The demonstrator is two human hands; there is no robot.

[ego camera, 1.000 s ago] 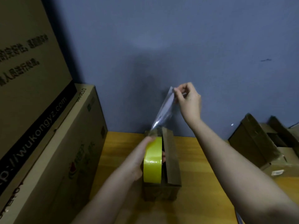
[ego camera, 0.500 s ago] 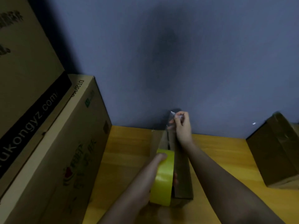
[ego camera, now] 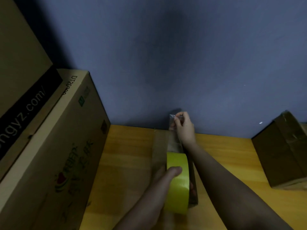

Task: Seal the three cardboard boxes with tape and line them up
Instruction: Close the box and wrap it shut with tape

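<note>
Left hand point(ego camera: 167, 175) grips yellow tape roll point(ego camera: 178, 183), thumb curled over rim, roll upright on narrow brown cardboard box point(ego camera: 160, 146) lying on wooden table point(ego camera: 127, 163). Clear tape strip point(ego camera: 174, 140) runs along box top. Right hand point(ego camera: 183, 127) pinches strip end beyond box's far edge. Second cardboard box point(ego camera: 282, 156) far right.

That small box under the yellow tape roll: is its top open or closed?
Closed: the small box has its flaps flat, clear tape stretched along its top.

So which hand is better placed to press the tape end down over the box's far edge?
Right hand: it pinches the tape end at the box's far edge. The left hand grips the roll.
</note>
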